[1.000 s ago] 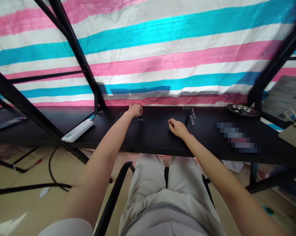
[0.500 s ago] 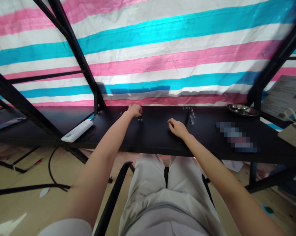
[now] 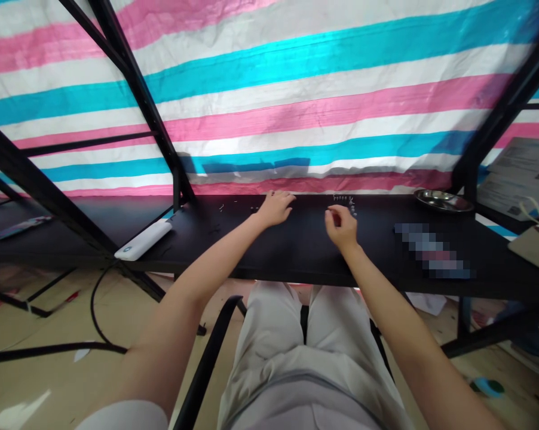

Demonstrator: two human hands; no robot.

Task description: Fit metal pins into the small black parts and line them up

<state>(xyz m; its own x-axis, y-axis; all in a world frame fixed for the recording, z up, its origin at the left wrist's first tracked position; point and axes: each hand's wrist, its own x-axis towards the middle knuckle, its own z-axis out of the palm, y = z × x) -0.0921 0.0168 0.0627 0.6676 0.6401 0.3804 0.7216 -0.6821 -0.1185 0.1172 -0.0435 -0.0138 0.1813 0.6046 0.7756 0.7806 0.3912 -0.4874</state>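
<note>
Silvery bits (image 3: 343, 197) near right hand (image 3: 342, 228), print (image 3: 520, 156) illegible

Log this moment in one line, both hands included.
left hand: fingers spread, over black table | right hand: fingers curled, contents unclear, near small pieces | metal dish: far right of table
</note>
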